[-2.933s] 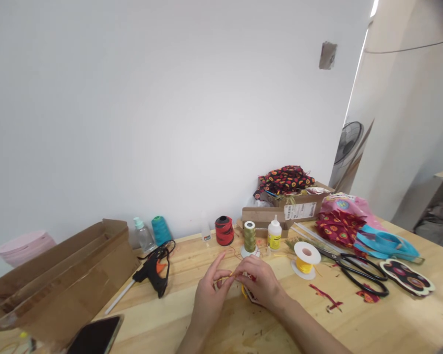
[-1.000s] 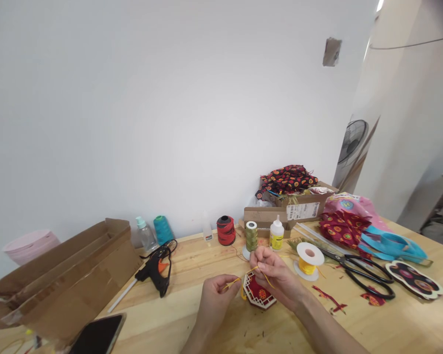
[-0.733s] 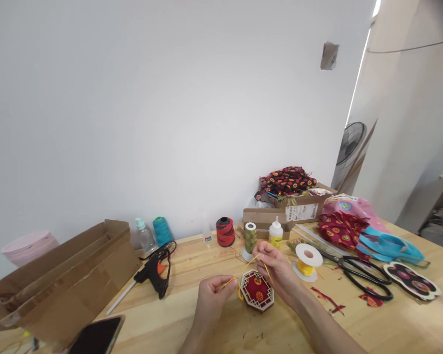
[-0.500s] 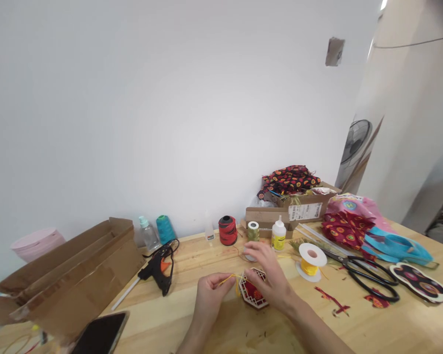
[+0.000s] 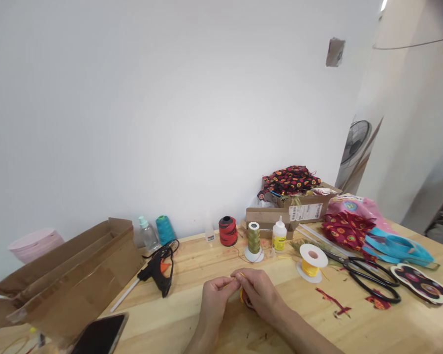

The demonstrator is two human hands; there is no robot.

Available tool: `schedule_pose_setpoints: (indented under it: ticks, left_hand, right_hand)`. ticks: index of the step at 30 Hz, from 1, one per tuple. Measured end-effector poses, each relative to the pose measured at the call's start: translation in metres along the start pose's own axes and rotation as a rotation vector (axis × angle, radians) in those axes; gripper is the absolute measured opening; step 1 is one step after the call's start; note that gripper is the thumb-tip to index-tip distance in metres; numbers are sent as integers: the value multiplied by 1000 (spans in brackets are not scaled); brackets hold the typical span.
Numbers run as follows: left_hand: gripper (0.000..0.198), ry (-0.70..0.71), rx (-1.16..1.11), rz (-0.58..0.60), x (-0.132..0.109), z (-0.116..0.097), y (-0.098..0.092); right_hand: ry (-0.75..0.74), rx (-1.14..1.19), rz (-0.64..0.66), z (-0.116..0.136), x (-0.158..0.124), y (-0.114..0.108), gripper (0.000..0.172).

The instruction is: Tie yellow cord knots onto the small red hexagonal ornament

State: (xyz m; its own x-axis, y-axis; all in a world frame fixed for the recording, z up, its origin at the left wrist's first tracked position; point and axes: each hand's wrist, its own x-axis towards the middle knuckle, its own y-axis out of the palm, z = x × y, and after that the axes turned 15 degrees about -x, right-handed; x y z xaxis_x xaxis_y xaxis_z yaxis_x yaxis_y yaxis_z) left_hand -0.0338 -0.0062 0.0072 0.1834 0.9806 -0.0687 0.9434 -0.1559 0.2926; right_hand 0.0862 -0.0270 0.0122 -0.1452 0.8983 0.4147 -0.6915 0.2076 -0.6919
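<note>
My left hand (image 5: 218,294) and my right hand (image 5: 257,291) meet fingertip to fingertip low in the centre, above the wooden table. Both are closed in a pinch on a thin yellow cord (image 5: 241,294), which shows only in short bits between the fingers. Under my right hand lies a small dark red ornament (image 5: 246,300), mostly hidden by the fingers. A spool of yellow cord (image 5: 310,266) stands to the right of my right hand, and a green thread spool (image 5: 254,242) is behind it.
Cardboard box (image 5: 74,275), phone (image 5: 101,334) and glue gun (image 5: 158,269) are on the left. At the back stand a red thread spool (image 5: 228,231) and a glue bottle (image 5: 279,236). Black-handled scissors (image 5: 369,275), fabric scraps (image 5: 334,302) and an oval ornament (image 5: 421,283) lie right.
My right hand has come down and left to my left hand, and its fingers have closed. It now covers most of the ornament and no longer hides the green spool.
</note>
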Motion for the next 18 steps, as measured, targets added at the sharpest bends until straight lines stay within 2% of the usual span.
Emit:
schedule_pose_setpoints:
  ticks: [5,12,18]
  left_hand:
    - [21,26,-19,56,-6,-2,6]
    - [32,1,19,24,-11,-5,10]
    - [30,28,85,8,-11,-6,11]
  right_hand:
    - [105,71,-78,4,0,6,31]
    - [189,218,-179,-2,6,4,28]
    - [179,242,-223,0,2,4,28]
